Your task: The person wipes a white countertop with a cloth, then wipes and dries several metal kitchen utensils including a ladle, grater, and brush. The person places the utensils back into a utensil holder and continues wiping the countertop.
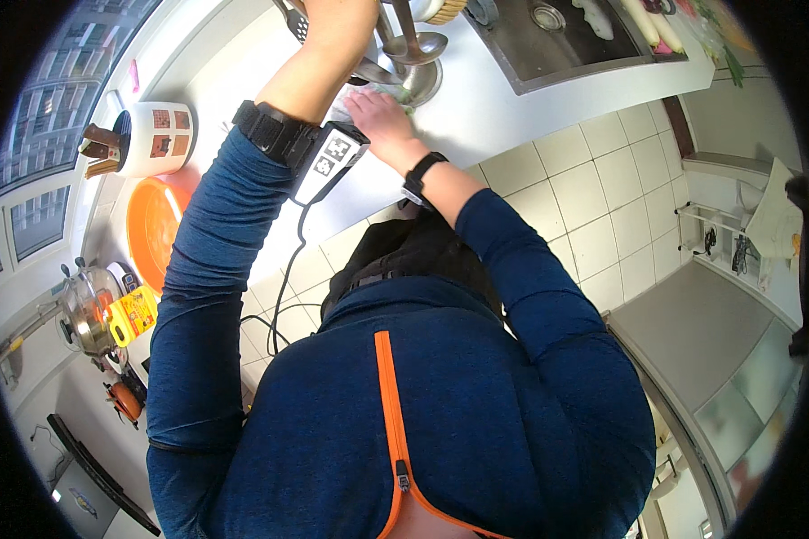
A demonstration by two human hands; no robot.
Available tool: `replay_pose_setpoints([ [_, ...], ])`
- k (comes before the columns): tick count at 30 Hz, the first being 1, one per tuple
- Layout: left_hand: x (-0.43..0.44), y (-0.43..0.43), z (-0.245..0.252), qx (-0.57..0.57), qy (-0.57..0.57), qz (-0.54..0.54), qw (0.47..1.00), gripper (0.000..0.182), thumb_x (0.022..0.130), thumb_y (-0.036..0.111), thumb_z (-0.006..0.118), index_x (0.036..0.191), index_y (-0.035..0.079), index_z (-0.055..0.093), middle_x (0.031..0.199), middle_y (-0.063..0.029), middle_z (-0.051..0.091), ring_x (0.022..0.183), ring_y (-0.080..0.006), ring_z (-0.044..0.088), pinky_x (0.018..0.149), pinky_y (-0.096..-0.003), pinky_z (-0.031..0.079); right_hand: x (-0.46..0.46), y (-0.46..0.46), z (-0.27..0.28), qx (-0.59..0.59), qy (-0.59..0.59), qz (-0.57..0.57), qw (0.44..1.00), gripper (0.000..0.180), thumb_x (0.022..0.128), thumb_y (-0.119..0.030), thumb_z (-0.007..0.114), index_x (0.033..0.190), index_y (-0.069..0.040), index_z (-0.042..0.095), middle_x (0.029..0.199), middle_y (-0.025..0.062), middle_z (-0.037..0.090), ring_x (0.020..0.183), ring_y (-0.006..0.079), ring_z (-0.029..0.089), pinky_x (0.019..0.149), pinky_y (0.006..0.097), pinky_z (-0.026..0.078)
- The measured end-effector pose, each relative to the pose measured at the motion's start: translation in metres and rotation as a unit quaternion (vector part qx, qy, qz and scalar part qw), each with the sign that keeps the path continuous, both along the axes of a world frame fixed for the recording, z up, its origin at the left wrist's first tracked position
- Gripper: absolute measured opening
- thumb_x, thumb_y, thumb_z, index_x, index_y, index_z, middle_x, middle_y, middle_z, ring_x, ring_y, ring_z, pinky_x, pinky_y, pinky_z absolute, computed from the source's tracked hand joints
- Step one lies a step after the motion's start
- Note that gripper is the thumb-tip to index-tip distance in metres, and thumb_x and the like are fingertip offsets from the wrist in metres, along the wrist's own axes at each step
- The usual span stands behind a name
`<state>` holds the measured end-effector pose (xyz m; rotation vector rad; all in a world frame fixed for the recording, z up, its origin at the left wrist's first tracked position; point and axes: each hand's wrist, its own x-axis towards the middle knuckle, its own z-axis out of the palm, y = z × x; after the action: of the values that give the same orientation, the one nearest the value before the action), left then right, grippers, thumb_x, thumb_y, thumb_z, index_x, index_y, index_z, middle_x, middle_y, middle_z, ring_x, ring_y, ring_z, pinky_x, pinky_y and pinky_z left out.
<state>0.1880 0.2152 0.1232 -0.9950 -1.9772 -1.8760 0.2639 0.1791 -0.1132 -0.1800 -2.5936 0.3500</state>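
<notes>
My left hand lies beyond the top edge of the view; only the wrist and forearm show. Beneath my right hand (383,124) is a pale cloth with green marks (399,92), bunched against the white countertop (468,111). The fingers are together over the cloth and partly hide it. Just past them stands the round metal base (426,86) of what looks like a utensil stand. A steel ladle (414,50) hangs over that base. Nearer my left forearm is a slotted turner (298,25), partly cut off by the frame.
A steel sink (522,47) is set into the counter at right, with white radishes (654,30) past it. On the left are a white utensil crock (158,138), an orange basin (150,229), a yellow jug (133,315) and a glass-lidded pot (91,310). A cable (301,229) hangs from my left wrist device.
</notes>
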Motion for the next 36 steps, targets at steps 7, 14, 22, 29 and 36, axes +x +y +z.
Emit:
replay_pose_setpoints([
  [7, -0.022, -0.015, -0.004, -0.142, 0.097, -0.024, 0.985, 0.034, 0.110, 0.030, 0.042, 0.113, -0.002, 0.054, 0.097, -0.0133, 0.053, 0.088, -0.0231, 0.051, 0.081, -0.0372, 0.044, 0.076, 0.046, -0.003, -0.069, -0.053, 0.072, 0.994, 0.043, 0.092, -0.004, 0.050, 0.132, -0.012, 0.063, 0.136, 0.0067, 0.064, 0.133, 0.0245, 0.055, 0.114, 0.0420, 0.040],
  [14, -0.028, -0.014, 0.001, -0.040, -0.085, -0.108, 0.990, 0.047, 0.110, 0.042, 0.040, 0.091, 0.002, 0.056, 0.073, -0.0055, 0.051, 0.068, -0.0185, 0.048, 0.065, -0.0353, 0.041, 0.086, 0.100, -0.016, -0.089, -0.031, -0.046, 0.995, 0.037, 0.098, -0.006, 0.049, 0.131, -0.011, 0.065, 0.138, 0.0080, 0.064, 0.135, 0.0270, 0.054, 0.113, 0.0465, 0.040],
  [22, -0.028, -0.009, 0.002, -0.027, -0.056, -0.124, 0.990, 0.050, 0.110, 0.047, 0.039, 0.090, 0.004, 0.056, 0.074, -0.0018, 0.051, 0.067, -0.0125, 0.047, 0.061, -0.0307, 0.038, -0.012, 0.155, -0.012, -0.082, -0.009, -0.081, 0.993, 0.036, 0.093, -0.006, 0.053, 0.126, -0.009, 0.066, 0.126, 0.0105, 0.068, 0.124, 0.0306, 0.059, 0.107, 0.0450, 0.044],
  [29, -0.036, -0.010, 0.002, 0.077, -0.214, -0.164, 0.960, 0.034, 0.110, 0.037, 0.044, 0.092, 0.009, 0.051, 0.073, 0.0006, 0.047, 0.066, -0.0095, 0.047, 0.059, -0.0252, 0.038, 0.050, 0.082, -0.010, -0.146, 0.019, -0.084, 0.986, 0.039, 0.087, 0.002, 0.053, 0.122, -0.008, 0.068, 0.129, 0.0137, 0.067, 0.124, 0.0340, 0.060, 0.106, 0.0472, 0.047],
  [36, -0.049, -0.014, -0.020, 0.103, -0.227, -0.112, 0.962, 0.042, 0.109, 0.049, 0.046, 0.086, 0.014, 0.043, 0.073, 0.0043, 0.039, 0.062, -0.0088, 0.037, 0.058, -0.0257, 0.034, 0.038, 0.036, -0.005, -0.169, -0.073, 0.204, 0.962, 0.039, 0.089, 0.001, 0.051, 0.121, -0.011, 0.069, 0.139, 0.0069, 0.064, 0.135, 0.0242, 0.054, 0.120, 0.0432, 0.036],
])
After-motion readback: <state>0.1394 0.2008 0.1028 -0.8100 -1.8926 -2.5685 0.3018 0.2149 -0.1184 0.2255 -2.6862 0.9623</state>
